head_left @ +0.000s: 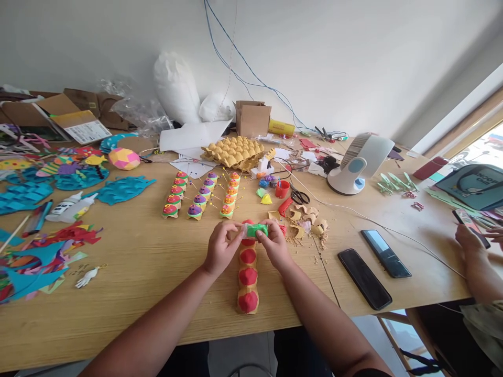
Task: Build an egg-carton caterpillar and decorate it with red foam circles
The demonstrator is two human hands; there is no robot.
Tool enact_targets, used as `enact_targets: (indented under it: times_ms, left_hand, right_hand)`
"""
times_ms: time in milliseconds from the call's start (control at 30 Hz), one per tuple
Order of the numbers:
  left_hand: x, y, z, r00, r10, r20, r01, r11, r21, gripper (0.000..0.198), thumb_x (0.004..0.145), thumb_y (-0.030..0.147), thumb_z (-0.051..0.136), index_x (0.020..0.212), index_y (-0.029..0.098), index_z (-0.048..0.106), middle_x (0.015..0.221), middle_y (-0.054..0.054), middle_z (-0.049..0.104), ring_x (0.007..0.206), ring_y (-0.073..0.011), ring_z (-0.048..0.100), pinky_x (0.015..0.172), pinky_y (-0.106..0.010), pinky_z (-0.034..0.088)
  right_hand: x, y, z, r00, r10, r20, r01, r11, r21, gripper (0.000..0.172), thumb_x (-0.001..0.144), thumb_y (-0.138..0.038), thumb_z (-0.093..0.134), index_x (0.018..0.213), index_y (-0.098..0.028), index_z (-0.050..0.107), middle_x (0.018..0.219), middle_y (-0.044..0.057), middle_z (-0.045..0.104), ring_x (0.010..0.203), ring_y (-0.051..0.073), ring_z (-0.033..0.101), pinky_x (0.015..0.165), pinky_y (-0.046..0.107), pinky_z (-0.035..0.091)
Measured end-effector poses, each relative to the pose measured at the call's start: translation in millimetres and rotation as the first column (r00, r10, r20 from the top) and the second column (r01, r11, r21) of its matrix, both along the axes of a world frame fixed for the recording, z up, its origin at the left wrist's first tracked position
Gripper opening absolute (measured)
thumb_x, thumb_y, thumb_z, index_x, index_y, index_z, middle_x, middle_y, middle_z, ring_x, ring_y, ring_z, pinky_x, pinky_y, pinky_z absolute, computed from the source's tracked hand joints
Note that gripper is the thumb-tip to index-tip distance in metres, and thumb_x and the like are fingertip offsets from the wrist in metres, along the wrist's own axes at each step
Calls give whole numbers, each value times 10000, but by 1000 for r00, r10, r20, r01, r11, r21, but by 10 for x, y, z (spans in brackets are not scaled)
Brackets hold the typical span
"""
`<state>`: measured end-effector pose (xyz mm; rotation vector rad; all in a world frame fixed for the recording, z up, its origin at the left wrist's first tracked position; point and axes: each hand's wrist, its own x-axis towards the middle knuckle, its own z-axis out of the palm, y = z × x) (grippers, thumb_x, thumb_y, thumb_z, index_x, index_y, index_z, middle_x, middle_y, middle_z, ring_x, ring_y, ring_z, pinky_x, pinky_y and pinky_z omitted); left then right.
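Note:
Both hands hold a small green lump of soft modelling clay (256, 230) in clear plastic wrap. With fingers pinched, my left hand (223, 246) grips the clear end of the wrap. My right hand (275, 245) has its thumb and fingers closed on the green part. Directly below lies an egg-carton strip (248, 264) with red caps on its bumps, its far end partly hidden by the packet. Farther back stand three decorated egg-carton strips, one red and green (175, 193), one purple (202, 196) and one orange (230, 193), with pins sticking out around them.
Scissors (299, 196), a red cup (282, 189) and carton scraps (310, 214) lie beyond my right hand. Two phones (364, 277) and a white fan (359, 165) are to the right. Another person's hand (469, 238) holds a phone. Coloured paper scraps (35, 267) and glue bottles (65, 207) sit left.

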<state>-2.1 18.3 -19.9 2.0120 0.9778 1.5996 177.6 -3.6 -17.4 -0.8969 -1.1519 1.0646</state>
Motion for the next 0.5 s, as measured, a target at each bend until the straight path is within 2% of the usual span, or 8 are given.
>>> enact_targets:
  times_ms: [100, 167, 333, 433, 500]
  left_hand:
    - [-36, 28, 48, 986, 77, -145, -57, 989, 138, 37, 938, 204, 693, 956, 225, 667, 1129, -68, 696, 1071, -210, 632, 949, -392, 512]
    - [-46, 31, 73, 976, 124, -177, -91, 979, 180, 76, 923, 211, 718, 995, 237, 711, 1164, -73, 685, 1144, -234, 612, 1028, -446, 483]
    - [-42, 21, 74, 970, 160, -183, -125, 974, 188, 102, 909, 242, 745, 1010, 249, 758, 1230, -88, 660, 1192, -253, 578, 978, -430, 518]
    - [-37, 24, 62, 980, 115, -159, -88, 982, 169, 158, 915, 250, 738, 1069, 269, 770, 1233, -88, 664, 1206, -251, 575, 933, -406, 545]
    - [-33, 29, 57, 987, 69, -147, -48, 989, 143, 187, 925, 253, 727, 1101, 291, 777, 1247, -83, 669, 1226, -251, 571, 916, -396, 556]
  right_hand:
    - [12, -12, 40, 998, 11, -67, -17, 996, -89, 371, 814, -479, 813, 993, -231, 603, 850, -13, 626, 720, 136, 597, 659, 259, 545]
    - [23, -16, 61, 996, 18, -86, -29, 992, -121, 376, 805, -483, 819, 980, -227, 607, 824, -22, 612, 698, 127, 575, 646, 248, 515]
    - [33, -45, 82, 994, 37, -105, -50, 991, -122, 378, 824, -485, 805, 1047, -247, 613, 851, -24, 607, 693, 118, 557, 647, 243, 496]
    - [35, -75, 98, 993, 83, -82, -93, 987, -129, 449, 827, -466, 807, 1184, -276, 612, 998, 7, 645, 780, 136, 595, 696, 259, 529]
    - [41, -87, 113, 993, 109, -54, -116, 983, -142, 444, 803, -439, 835, 1159, -269, 630, 1033, 15, 656, 815, 142, 606, 709, 257, 533]
